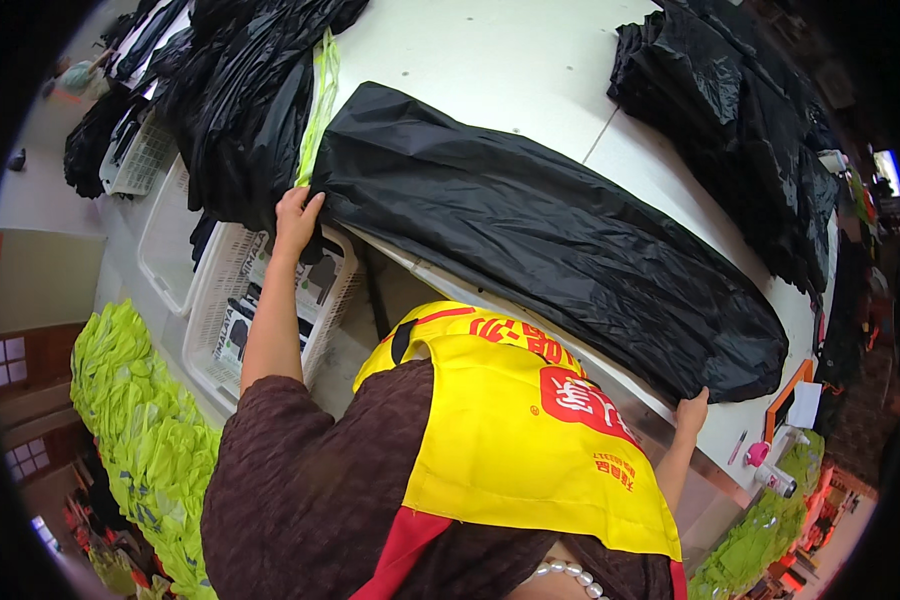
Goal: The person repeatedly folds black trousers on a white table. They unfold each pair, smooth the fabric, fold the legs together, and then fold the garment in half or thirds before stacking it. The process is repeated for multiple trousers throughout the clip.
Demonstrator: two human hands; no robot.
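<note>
A long piece of thin, shiny black fabric [530,220] lies stretched slantwise across the white table [530,60], with wrinkles along its length. My left hand [295,218] is closed on its left end, at the near corner, where the lower tip of a narrow lime-yellow strip [319,110] also meets my fingers. At the other end, my right hand [692,408] pinches the near edge close to the rounded right corner. Just left of the strip, a heap of gathered black fabric [240,110] hangs over the table edge.
More folded black fabric [710,130] is piled at the far right. Below my left arm stands a white plastic basket [202,345] with printed packages inside. Lime-yellow fabric [145,440] is heaped at the left. An orange-framed object [792,398] and a pink-and-white item [760,455] sit at the right edge.
</note>
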